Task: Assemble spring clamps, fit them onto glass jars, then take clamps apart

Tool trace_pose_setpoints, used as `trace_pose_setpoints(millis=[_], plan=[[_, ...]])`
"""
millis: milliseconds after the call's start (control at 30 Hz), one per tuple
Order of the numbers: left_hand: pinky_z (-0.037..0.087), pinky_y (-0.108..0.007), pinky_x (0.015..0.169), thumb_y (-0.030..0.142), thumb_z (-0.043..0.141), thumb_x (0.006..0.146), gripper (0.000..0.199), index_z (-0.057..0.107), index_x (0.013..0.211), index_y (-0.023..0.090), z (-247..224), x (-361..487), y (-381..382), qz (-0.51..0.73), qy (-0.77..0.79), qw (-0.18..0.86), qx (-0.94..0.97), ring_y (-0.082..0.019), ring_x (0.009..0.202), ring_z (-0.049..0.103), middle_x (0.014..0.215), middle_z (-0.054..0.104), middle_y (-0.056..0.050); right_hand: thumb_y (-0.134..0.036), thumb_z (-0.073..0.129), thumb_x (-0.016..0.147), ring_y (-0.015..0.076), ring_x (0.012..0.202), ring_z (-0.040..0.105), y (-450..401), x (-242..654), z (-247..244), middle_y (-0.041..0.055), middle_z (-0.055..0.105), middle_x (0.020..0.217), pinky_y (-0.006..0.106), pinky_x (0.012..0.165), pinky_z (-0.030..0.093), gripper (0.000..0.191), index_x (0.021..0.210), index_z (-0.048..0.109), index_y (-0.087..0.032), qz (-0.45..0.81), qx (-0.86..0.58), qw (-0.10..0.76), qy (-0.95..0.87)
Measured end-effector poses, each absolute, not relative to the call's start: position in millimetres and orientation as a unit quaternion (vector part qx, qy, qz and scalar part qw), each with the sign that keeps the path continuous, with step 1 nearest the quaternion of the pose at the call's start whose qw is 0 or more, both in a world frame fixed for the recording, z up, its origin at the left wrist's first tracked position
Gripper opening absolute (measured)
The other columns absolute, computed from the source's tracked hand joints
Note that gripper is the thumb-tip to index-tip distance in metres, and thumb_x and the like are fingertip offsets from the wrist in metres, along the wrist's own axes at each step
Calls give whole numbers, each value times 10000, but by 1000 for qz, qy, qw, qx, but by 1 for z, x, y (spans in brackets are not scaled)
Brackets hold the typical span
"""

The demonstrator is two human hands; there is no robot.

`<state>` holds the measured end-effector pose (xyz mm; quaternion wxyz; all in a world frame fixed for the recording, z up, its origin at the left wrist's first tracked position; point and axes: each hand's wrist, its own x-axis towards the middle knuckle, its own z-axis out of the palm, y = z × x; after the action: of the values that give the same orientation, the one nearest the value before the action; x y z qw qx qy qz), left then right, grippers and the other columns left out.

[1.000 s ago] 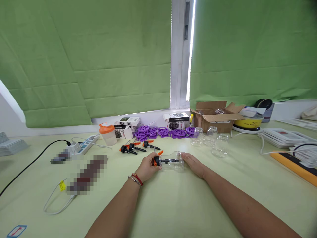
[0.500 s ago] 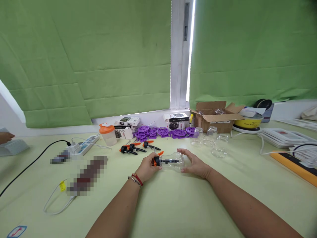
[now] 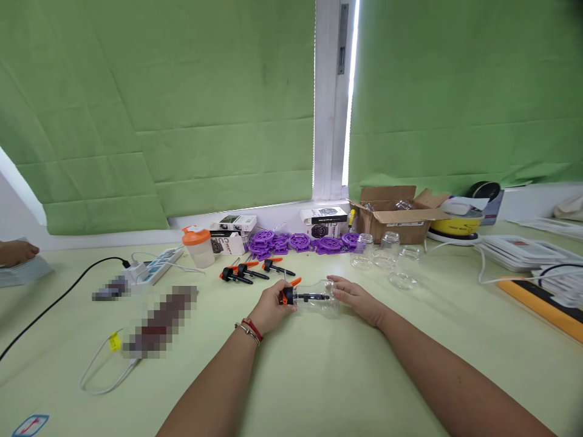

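Just below the frame's centre, a clear bottle (image 3: 322, 307) is held sideways, its black cap (image 3: 288, 295) pinched by the left hand (image 3: 270, 308). Its base (image 3: 336, 303) is lightly touched by the loosely open right hand (image 3: 359, 301). Cap and bottle are best kept aligned, unsqueezed.

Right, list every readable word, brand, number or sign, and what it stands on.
"CU": on the lower left white box; its remaining lettering is blurred.
Too small or blurred: print on the upper right white box, carton, yellow bowl and cable tag.
Sticker: a red mark in a blue frame, no readable word.
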<state>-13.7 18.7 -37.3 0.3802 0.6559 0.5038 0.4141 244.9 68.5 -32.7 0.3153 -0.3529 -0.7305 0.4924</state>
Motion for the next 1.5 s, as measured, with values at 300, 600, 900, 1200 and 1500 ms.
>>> trace_pose_setpoints(millis=[300,600,900,1200,1500], plan=[[376,-231,624,196,681,614,369,536,954,191,-40,-14,20,412,501,375,662,-107,646,452,703,503,36,-696,437,730,316,1197,420,62,239,-26,72,555,1241,454,1056,249,611,984,686,-199,481,-396,334,-707],[380,-228,623,192,678,619,349,530,936,188,-36,-13,17,405,508,377,660,-105,646,459,698,501,38,-691,411,750,324,1201,413,58,238,-21,90,565,1233,467,1060,232,655,1078,655,-179,475,-381,336,-719],[377,-227,625,197,674,614,351,526,933,190,-37,-13,18,411,503,373,662,-98,645,448,696,479,48,-474,746,576,267,1332,226,68,251,-39,110,282,1437,433,1072,220,1003,1390,202,-258,455,-311,316,-772],[378,-230,627,207,679,613,380,526,961,187,-40,-14,20,416,501,377,659,-103,650,457,706,496,41,-306,775,527,281,1301,287,67,250,-37,75,315,1415,413,1085,214,841,1270,384,-265,404,-334,317,-790],[394,-240,658,197,683,605,392,521,962,179,-38,-13,20,426,495,396,646,-110,676,487,723,515,37,-394,782,534,266,1331,244,70,250,-36,67,262,1456,409,1097,192,825,1270,437,-255,434,-336,315,-775]])
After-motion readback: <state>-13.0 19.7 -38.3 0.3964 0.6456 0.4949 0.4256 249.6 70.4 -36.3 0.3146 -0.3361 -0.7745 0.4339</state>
